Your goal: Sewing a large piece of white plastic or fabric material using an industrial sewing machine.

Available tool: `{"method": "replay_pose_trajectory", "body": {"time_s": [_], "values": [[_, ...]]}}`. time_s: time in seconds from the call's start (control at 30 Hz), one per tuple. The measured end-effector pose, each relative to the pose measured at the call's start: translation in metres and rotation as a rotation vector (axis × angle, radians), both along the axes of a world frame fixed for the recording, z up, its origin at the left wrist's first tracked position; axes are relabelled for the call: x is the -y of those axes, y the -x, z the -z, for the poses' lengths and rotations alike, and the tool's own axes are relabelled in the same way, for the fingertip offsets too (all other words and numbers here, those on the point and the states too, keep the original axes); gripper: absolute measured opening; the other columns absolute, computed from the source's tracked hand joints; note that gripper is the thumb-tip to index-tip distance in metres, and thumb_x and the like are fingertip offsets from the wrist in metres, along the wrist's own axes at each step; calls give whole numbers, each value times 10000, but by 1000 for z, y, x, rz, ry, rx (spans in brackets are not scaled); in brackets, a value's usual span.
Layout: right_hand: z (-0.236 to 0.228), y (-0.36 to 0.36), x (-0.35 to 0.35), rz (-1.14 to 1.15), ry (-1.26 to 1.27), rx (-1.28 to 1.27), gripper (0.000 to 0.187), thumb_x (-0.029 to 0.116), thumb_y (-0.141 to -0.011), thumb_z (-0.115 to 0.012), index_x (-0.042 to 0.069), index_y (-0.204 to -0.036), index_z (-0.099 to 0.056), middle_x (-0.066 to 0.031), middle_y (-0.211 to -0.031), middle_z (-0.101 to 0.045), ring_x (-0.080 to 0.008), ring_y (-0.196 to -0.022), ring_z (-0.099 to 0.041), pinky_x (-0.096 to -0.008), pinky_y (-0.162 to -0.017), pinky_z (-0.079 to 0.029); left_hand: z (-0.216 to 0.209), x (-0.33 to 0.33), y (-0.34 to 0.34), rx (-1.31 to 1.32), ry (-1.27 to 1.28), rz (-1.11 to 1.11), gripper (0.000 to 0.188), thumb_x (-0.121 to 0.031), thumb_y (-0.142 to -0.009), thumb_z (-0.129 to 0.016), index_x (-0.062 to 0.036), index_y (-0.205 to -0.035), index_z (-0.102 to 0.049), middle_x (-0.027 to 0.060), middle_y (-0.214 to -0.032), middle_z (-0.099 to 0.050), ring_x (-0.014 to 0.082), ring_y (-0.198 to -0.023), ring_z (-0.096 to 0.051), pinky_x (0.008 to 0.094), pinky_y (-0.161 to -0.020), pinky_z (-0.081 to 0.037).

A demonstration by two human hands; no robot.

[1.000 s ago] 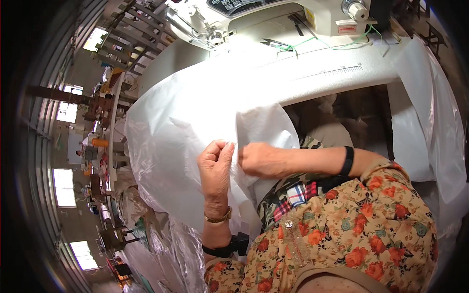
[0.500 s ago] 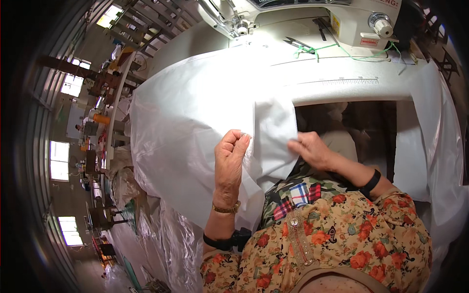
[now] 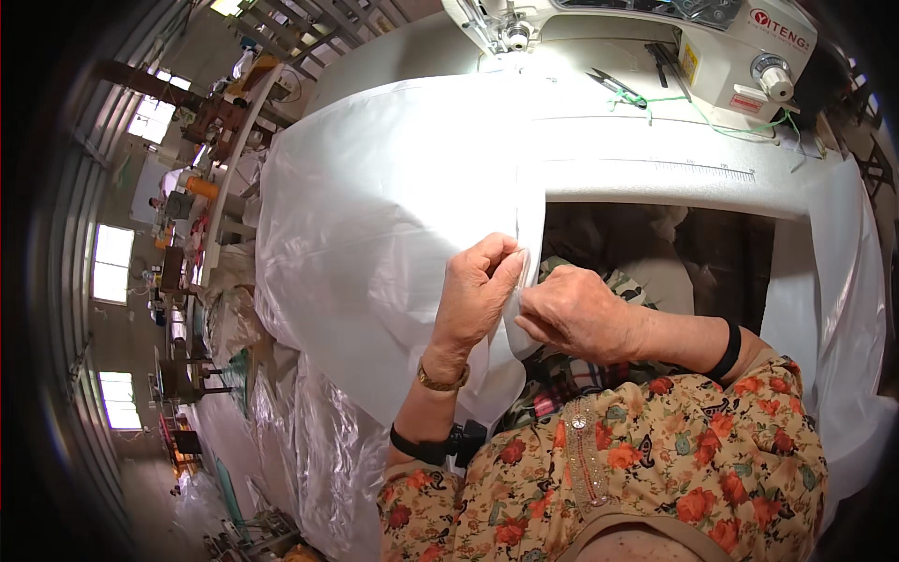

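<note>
A large sheet of thin white fabric [image 3: 375, 225] spreads over the sewing table and hangs down toward my lap. My left hand [image 3: 479, 292] is closed, thumb and fingers pinching the sheet's folded right edge. Just right of it, my right hand [image 3: 582, 314] is curled with its fingertips on the same edge, a little lower. The far end of the sheet lies beneath the head of a white sewing machine [image 3: 712, 51], in the bright glare of its lamp.
Thread snips [image 3: 618, 89] with a green cord lie on the machine bed, beside a dark slim tool [image 3: 661, 67]. A printed ruler scale [image 3: 702, 170] runs along the table. More white sheeting [image 3: 847, 309] hangs at right; clear crumpled plastic [image 3: 328, 450] lies at lower left.
The right-hand flap of the sheet has been folded in to a narrow edge. My right hand has moved left, close to my left hand. The view has shifted slightly.
</note>
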State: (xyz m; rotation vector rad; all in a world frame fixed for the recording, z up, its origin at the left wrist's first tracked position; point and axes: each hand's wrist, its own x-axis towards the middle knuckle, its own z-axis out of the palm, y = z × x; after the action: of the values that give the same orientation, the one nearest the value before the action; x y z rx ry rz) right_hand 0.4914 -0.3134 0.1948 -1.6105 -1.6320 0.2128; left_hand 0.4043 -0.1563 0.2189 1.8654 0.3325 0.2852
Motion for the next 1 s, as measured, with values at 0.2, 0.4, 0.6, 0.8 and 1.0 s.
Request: {"method": "replay_pose_trajectory", "body": {"time_s": [0.2,0.4,0.6,0.8,1.0], "values": [[2,7,-7,-30,-116,173,170,126,-785,-657,61,-740,-506,-65,-626,-563,-258,-592,-593,-375,-618,-452,1,-4,2,32,-184,35,150,-102,-944,-594,43,-914,-618,41,-640,-511,72,-595,-440,263,-533,-389],[11,2,-21,-116,-280,285,168,147,-791,-675,33,-806,-552,-103,-737,-609,-260,-682,-615,-364,-669,-489,-8,-10,7,-88,-101,35,152,-110,-920,-612,31,-864,-600,34,-612,-470,64,-583,-416,270,-505,-354],[92,-14,-44,445,-294,-1120,257,211,-970,-619,-8,-1090,-558,-48,-918,-623,-95,-863,-568,-293,-755,-495,-42,-13,10,-85,-472,-60,126,-87,-885,-643,20,-846,-589,143,-619,-529,192,-494,-471,336,-497,-384],[50,-3,-162,-530,-268,-1038,300,310,-936,-565,68,-1094,-646,-160,-1123,-677,-310,-996,-650,-384,-851,-518,-109,-28,-15,-6,-1037,245,84,-32,-869,-625,23,-825,-579,126,-658,-551,253,-573,-551,342,-542,-428],[87,-5,-180,-422,-34,-634,264,251,-924,-583,35,-1066,-635,-178,-1063,-675,-299,-969,-646,-389,-835,-514,-129,-33,-19,-36,-1418,512,49,-65,-779,-595,-46,-809,-561,102,-722,-575,273,-703,-629,378,-621,-509]]}}
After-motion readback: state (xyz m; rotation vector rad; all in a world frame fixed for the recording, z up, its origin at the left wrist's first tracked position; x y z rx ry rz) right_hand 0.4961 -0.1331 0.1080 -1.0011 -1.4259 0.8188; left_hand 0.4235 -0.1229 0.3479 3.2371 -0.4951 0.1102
